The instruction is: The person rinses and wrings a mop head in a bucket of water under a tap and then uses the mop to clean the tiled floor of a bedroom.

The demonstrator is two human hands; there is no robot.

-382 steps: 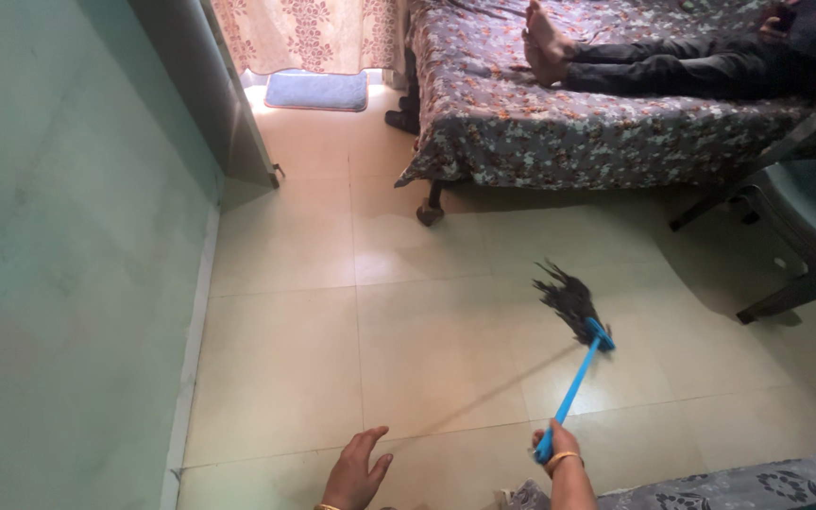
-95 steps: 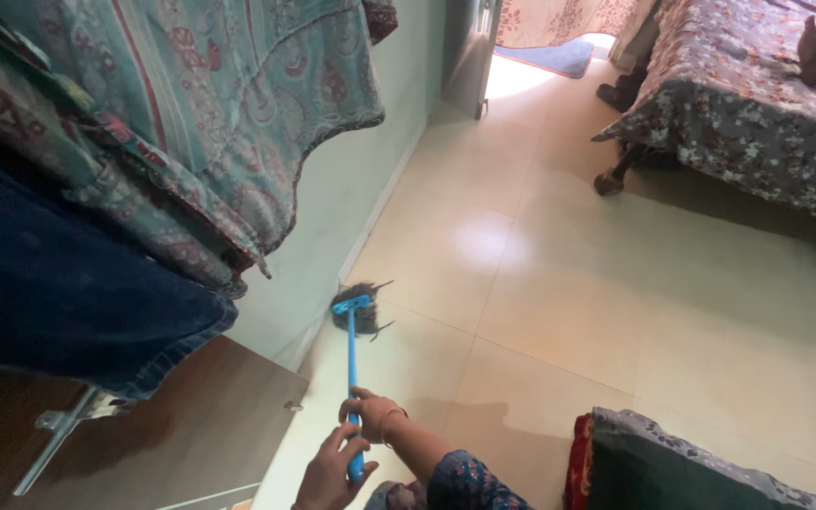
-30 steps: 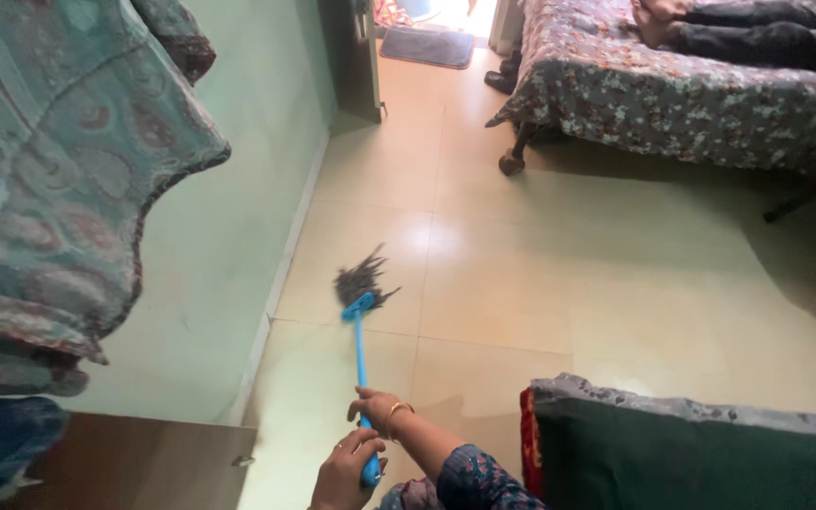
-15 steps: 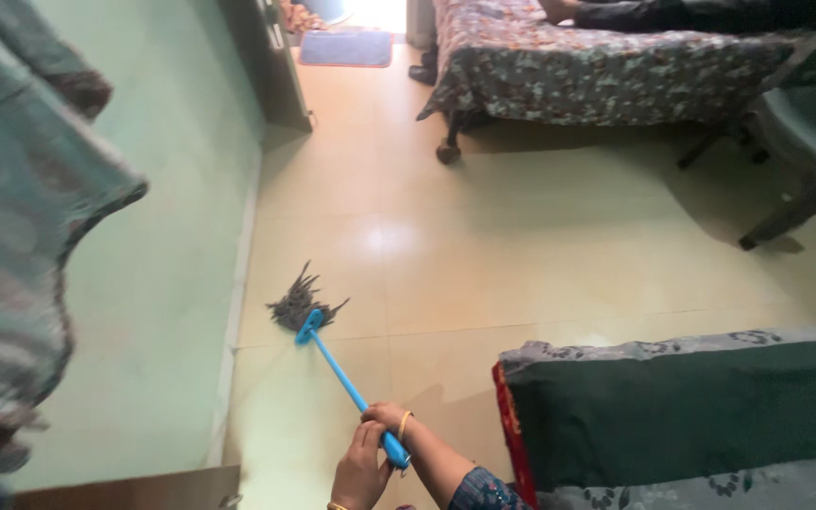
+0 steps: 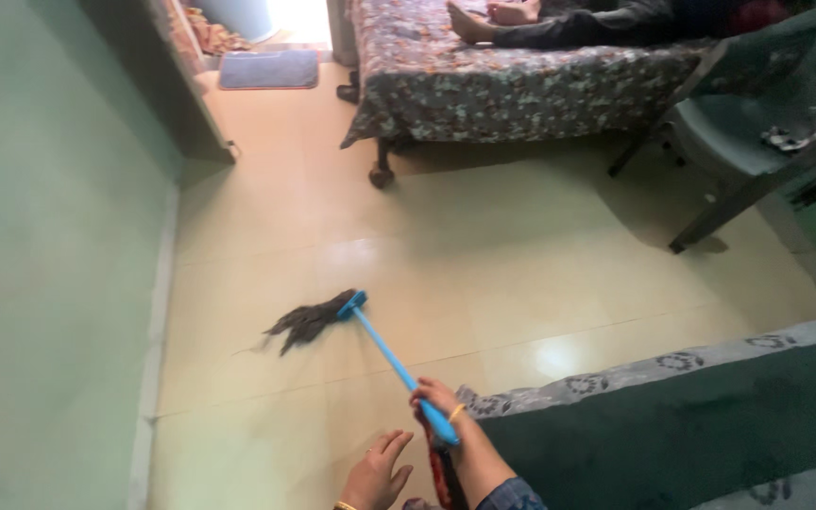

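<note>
— From up at the head view, what's the right hand [image 5: 434,401] doing?

— It's wrapped tight round the end of the blue mop handle [image 5: 397,364]. The dark mop head [image 5: 306,321] lies flat on the cream tiled floor [image 5: 521,255], near the green wall [image 5: 49,236].

— And the left hand [image 5: 375,472]?

— Fingers spread, holding nothing, low over the floor. Its wrist is cut off by the frame's bottom edge.

— Anything else hard to see?

— The green mattress [image 5: 672,416] hides the floor at the right. Someone lies on the patterned bed [image 5: 512,76]; only legs and feet show. A chair [image 5: 757,132] is partly out of frame.
</note>
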